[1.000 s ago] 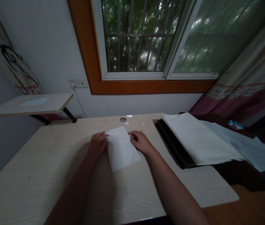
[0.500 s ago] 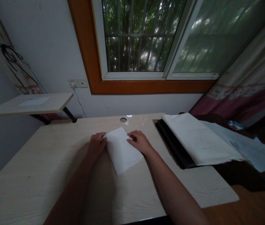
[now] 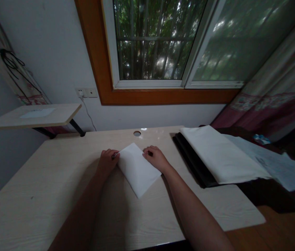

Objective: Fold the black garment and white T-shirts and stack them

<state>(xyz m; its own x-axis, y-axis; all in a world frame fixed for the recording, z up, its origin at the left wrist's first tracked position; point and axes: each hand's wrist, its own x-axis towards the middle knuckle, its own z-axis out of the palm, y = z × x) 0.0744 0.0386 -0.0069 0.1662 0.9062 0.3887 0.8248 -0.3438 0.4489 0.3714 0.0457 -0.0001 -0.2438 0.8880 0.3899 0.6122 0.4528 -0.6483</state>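
A white sheet of paper [image 3: 138,170], apparently folded, lies turned cornerwise above the pale wooden desk [image 3: 53,195]. My left hand [image 3: 108,162] pinches its left edge between thumb and fingers. On the opposite side, my right hand [image 3: 156,158] has thumb and forefinger closed on the upper right edge. One corner of the paper points toward me and another toward the wall. Both forearms reach in from the near edge.
At the right, a white cloth or large sheet [image 3: 223,157] rests on a black folded item [image 3: 191,160]. A small raised shelf [image 3: 66,116] stands at the back left. The desk has a round cable hole [image 3: 137,133] near the window wall.
The paper has turned slightly, its near corner shifting right and a little toward me. Both hands stay at its edges, the right one moved very slightly.
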